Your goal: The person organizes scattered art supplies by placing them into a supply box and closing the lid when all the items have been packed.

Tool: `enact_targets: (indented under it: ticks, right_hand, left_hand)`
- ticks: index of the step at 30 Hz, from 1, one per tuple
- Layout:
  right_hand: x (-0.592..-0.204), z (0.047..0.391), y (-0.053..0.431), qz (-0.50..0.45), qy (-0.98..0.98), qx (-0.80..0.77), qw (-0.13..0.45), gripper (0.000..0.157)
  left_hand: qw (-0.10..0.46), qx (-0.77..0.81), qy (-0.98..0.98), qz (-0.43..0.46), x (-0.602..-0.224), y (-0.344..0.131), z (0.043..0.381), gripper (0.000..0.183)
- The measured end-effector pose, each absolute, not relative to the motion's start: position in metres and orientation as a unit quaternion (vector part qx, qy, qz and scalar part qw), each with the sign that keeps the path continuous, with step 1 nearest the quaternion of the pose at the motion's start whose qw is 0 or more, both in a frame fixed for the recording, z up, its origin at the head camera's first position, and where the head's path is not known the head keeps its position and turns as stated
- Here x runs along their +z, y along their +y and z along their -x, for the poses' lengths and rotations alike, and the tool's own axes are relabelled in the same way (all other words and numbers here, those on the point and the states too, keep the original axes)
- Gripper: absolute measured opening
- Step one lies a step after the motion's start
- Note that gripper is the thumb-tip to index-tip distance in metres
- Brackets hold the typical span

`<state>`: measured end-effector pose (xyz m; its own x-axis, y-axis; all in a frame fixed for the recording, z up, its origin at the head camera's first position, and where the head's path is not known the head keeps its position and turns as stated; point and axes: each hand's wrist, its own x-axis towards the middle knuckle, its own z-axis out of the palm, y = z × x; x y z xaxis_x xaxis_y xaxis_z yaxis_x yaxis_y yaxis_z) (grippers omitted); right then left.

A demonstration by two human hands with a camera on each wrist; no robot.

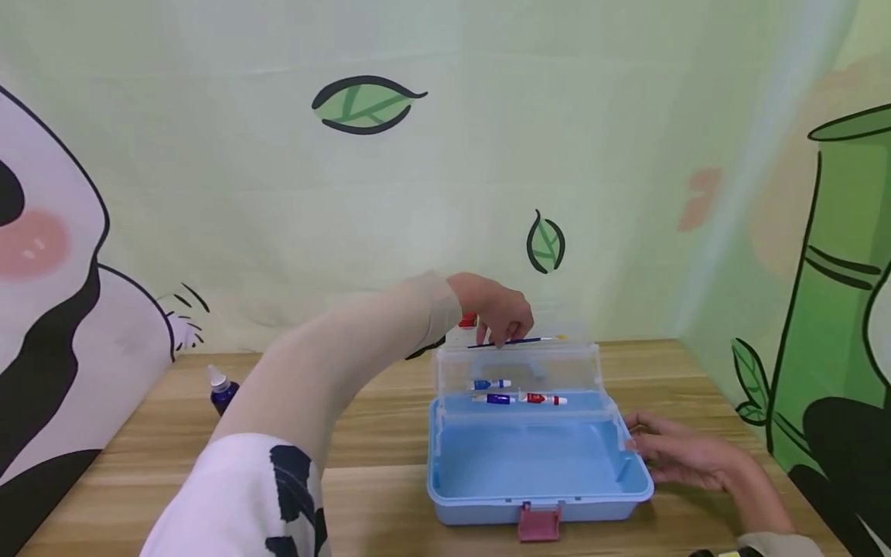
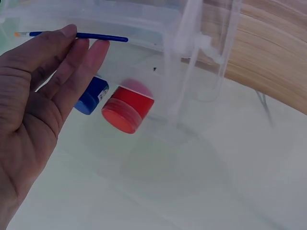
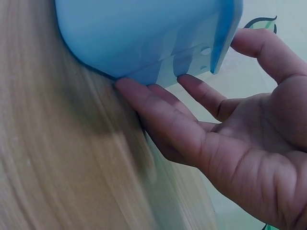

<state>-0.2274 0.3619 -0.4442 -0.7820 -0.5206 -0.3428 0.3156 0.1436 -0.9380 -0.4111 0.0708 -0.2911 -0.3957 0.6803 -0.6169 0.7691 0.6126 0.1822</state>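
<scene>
In the head view, my left hand (image 1: 506, 312) is at the back of an open blue storage box (image 1: 536, 510). Its thumb and fingers pinch a thin paintbrush (image 2: 103, 37) with a blue handle, held level over the raised translucent part (image 1: 480, 363) of the box. My right hand (image 1: 685, 456) holds the box's right side, with its thumb at the rim and its fingertips against the outer wall and lower edge (image 3: 117, 79). Small paint tubes, two blue (image 1: 500, 399) and one red (image 1: 543, 398), lie in the translucent part. The box's lower compartment shows bare blue plastic.
Behind the box are a red paint jar (image 2: 127, 105) and a blue jar (image 2: 91, 96). A dark blue bottle (image 1: 223, 391) with a white nozzle stands at the table's left, partly covered by my left arm. A pink latch (image 1: 539, 524) hangs from the box front.
</scene>
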Motion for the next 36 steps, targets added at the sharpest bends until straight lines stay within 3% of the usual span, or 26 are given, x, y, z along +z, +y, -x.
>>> enact_targets:
  ticks: [5, 11, 15, 18, 22, 30, 36]
  right_hand:
    - [-0.445, 0.228, 0.362, 0.072, 0.687, -0.646, 0.325, 0.044]
    - [-0.445, 0.227, 0.363, 0.070, 0.688, -0.645, 0.325, 0.054]
    - [-0.446, 0.226, 0.363, 0.074, 0.682, -0.649, 0.329, 0.053]
    - [-0.447, 0.227, 0.363, 0.077, 0.678, -0.652, 0.330, 0.051]
    - [-0.447, 0.228, 0.362, 0.082, 0.674, -0.654, 0.332, 0.051]
    - [-0.447, 0.228, 0.360, 0.092, 0.677, -0.652, 0.329, 0.048]
    - [-0.449, 0.228, 0.363, 0.097, 0.676, -0.654, 0.326, 0.046]
  left_hand:
    - [0.313, -0.074, 0.834, -0.448, -0.295, 0.065, 0.408, 0.019]
    - [0.287, -0.081, 0.842, -0.450, -0.297, 0.061, 0.403, 0.018]
    - [0.264, -0.074, 0.851, -0.448, -0.298, 0.057, 0.400, 0.026]
    - [0.232, -0.071, 0.857, -0.454, -0.296, 0.049, 0.399, 0.033]
    - [0.172, -0.054, 0.862, -0.474, -0.292, 0.031, 0.395, 0.027]
    - [0.059, 0.001, 0.884, -0.464, -0.273, -0.024, 0.359, 0.025]
    - [0.025, 0.041, 0.896, -0.441, -0.269, -0.066, 0.328, 0.024]
